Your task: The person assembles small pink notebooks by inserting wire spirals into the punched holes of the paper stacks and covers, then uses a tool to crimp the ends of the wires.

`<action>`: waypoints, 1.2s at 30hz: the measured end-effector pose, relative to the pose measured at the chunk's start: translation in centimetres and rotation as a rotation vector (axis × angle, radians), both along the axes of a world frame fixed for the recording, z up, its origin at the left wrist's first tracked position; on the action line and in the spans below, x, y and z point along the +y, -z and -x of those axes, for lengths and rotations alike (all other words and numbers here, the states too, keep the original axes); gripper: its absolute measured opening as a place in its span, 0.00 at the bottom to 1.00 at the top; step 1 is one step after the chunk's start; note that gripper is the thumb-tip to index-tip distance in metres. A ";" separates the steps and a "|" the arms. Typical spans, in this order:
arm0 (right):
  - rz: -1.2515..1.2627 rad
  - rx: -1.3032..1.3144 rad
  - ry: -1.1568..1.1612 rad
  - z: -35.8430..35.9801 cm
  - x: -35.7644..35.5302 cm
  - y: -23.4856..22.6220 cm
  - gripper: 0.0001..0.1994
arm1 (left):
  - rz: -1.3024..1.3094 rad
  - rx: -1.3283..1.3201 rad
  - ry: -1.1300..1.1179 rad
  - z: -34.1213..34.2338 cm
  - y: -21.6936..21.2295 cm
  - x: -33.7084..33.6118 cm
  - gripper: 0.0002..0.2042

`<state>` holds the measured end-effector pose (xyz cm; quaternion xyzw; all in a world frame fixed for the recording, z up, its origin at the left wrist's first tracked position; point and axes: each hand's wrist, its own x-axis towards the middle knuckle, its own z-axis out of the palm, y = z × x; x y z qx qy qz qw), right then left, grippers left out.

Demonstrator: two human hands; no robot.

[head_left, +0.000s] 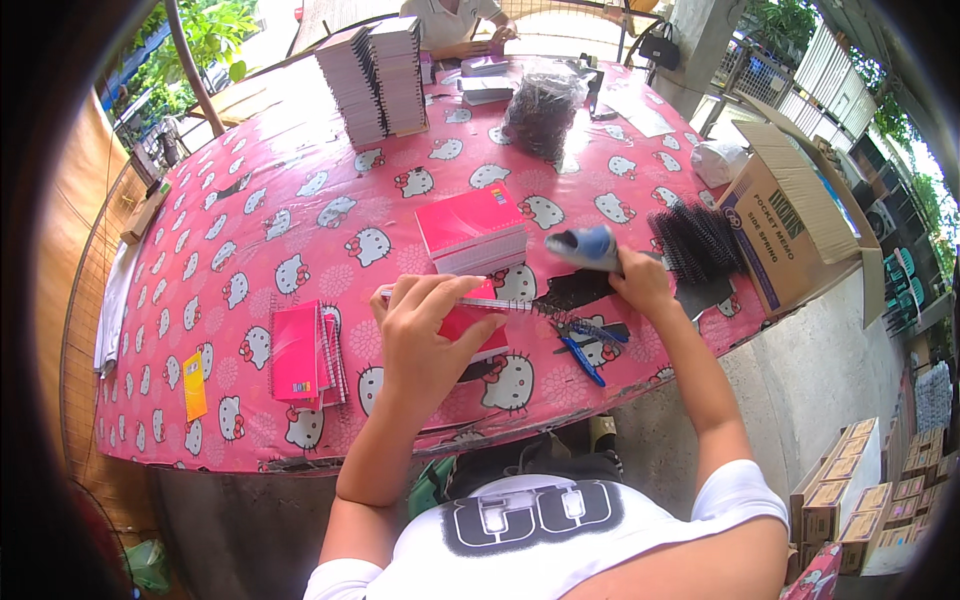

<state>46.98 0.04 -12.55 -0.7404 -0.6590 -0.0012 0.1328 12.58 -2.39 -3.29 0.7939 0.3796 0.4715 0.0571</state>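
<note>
My left hand [425,325] is closed on a small pink notebook [490,290], its wire coil pointing right. Beneath it lies another pink notebook [488,345], partly covered by my fingers. My right hand [643,282] grips a blue-grey, barrel-shaped tool [585,247] with a dark end; its exact kind is unclear. This tool is raised over the table, to the right of a stack of pink-covered pads [472,225]. Blue-handled pliers [580,355] rest between my hands, near the front edge. Farther left, several coil-bound pink notebooks [298,350] lie in a loose pile.
Black binding coils [695,243] are heaped beside an open cardboard box [800,215] at the right. Tall notebook stacks [372,85] and a plastic-wrapped dark bundle [545,110] stand farther back. A yellow card [194,387] lies left. Across the pink table [290,225] sits another person [455,25].
</note>
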 end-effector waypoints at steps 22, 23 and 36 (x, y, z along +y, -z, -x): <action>-0.035 0.379 -0.449 11.3 2.0 -11.4 0.18 | 0.577 -0.698 0.207 3.6 1.8 1.6 0.15; -0.054 0.275 -0.305 11.3 2.3 -11.3 0.19 | 0.719 -0.736 0.178 4.5 2.3 1.8 0.13; 0.057 0.850 -0.657 11.4 1.6 -11.5 0.20 | 0.597 -0.871 0.339 4.7 4.2 2.8 0.13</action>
